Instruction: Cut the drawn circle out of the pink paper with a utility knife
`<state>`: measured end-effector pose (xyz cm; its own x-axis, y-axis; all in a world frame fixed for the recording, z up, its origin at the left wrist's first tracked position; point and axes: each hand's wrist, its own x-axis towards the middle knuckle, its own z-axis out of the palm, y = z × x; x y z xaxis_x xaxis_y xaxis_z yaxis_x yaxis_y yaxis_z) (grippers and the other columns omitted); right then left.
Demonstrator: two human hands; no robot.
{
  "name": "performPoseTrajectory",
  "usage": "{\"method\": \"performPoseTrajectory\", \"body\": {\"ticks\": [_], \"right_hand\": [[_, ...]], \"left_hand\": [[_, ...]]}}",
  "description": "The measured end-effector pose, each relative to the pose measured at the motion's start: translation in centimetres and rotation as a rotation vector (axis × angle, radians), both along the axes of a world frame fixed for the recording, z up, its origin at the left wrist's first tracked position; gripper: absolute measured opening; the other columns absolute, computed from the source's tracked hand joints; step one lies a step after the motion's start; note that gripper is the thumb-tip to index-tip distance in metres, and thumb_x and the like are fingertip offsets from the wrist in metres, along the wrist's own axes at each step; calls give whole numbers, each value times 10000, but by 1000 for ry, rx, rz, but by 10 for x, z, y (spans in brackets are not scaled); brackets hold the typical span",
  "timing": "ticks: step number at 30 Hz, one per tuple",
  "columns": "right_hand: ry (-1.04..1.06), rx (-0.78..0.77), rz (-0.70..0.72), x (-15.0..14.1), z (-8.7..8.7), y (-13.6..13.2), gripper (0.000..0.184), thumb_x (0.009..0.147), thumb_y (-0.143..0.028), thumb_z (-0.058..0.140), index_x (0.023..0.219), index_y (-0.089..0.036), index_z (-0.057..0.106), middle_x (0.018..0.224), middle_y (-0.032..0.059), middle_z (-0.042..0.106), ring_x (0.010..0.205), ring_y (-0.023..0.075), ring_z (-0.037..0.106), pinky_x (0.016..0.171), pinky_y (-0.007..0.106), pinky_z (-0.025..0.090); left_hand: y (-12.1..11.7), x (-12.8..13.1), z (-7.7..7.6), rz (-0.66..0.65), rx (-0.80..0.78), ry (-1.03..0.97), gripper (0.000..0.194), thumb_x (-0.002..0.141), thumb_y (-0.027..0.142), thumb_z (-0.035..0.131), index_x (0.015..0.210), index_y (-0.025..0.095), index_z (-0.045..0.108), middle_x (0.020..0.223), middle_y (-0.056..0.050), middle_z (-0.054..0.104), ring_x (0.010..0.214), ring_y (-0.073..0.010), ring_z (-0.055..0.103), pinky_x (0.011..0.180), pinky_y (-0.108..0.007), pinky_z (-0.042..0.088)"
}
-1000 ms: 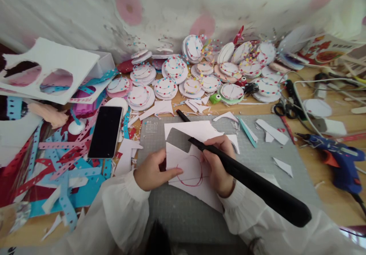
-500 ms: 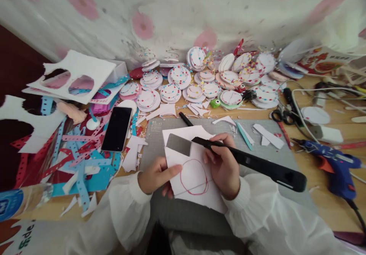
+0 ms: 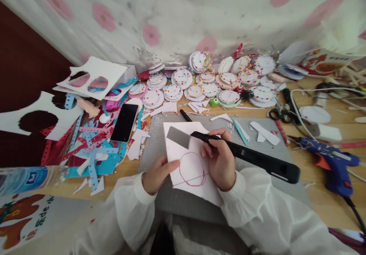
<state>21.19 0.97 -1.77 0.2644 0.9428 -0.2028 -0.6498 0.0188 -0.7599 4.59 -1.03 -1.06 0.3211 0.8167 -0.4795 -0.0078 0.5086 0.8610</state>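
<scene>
My left hand (image 3: 160,173) is closed on the left edge of a white sheet of card (image 3: 183,182), its thumb on top and its fingers partly hidden beneath. A hand-drawn pink-red circle (image 3: 192,153) and a straight line mark the card. My right hand (image 3: 220,159) grips a long black utility knife (image 3: 257,157), its front end pointing left above the card. Beside that end is a grey four-sided patch (image 3: 178,137); I cannot tell whether it is blade, print or opening. The right hand's lower part is against the card's right edge. Below lies a grey cutting mat (image 3: 268,175).
Stacked white discs with coloured beads (image 3: 182,76) line the back. A phone (image 3: 125,122), coloured strips (image 3: 93,159) and cut-out boards (image 3: 97,74) crowd the left, near a water bottle (image 3: 34,178). Scissors (image 3: 280,114) and a blue glue gun (image 3: 328,159) lie right.
The whole view has shifted slightly, showing more of the bottle and bag at left. Both hands keep their hold on the card and knife, with little visible movement between them.
</scene>
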Motion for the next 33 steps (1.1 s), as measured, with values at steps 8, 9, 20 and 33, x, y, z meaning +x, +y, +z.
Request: {"method": "performPoseTrajectory", "body": {"ticks": [8, 9, 20, 33], "right_hand": [[-27, 49, -20, 2, 5, -5, 82, 687, -181, 553, 755, -227, 545, 474, -95, 351, 417, 78, 296, 406, 203, 341], [-38, 76, -14, 3, 6, -6, 80, 696, -179, 546, 759, -229, 544, 477, -95, 347, 419, 79, 297, 410, 205, 343], [-141, 129, -12, 2, -4, -9, 90, 750, -160, 538, 817, -219, 554, 536, -81, 442, 444, 82, 401, 435, 222, 304], [-139, 63, -6, 4, -4, -5, 86, 747, -162, 546, 815, -215, 550, 478, -94, 379, 431, 86, 392, 436, 220, 299]], "left_hand": [[3, -16, 21, 78, 54, 102, 398, 683, 385, 797, 964, 131, 673, 938, -65, 745, 793, -189, 664, 715, -288, 516], [8, -23, 23, 54, 49, 100, 382, 677, 381, 802, 933, 126, 682, 890, -56, 744, 753, -173, 654, 688, -275, 507], [41, -36, 16, -97, -12, -28, 396, 628, 325, 844, 951, 141, 708, 922, -49, 752, 819, -164, 662, 775, -268, 496], [64, -49, 4, -200, 162, 228, 272, 770, 386, 715, 825, 125, 663, 822, -46, 709, 764, -163, 630, 706, -266, 481]]}}
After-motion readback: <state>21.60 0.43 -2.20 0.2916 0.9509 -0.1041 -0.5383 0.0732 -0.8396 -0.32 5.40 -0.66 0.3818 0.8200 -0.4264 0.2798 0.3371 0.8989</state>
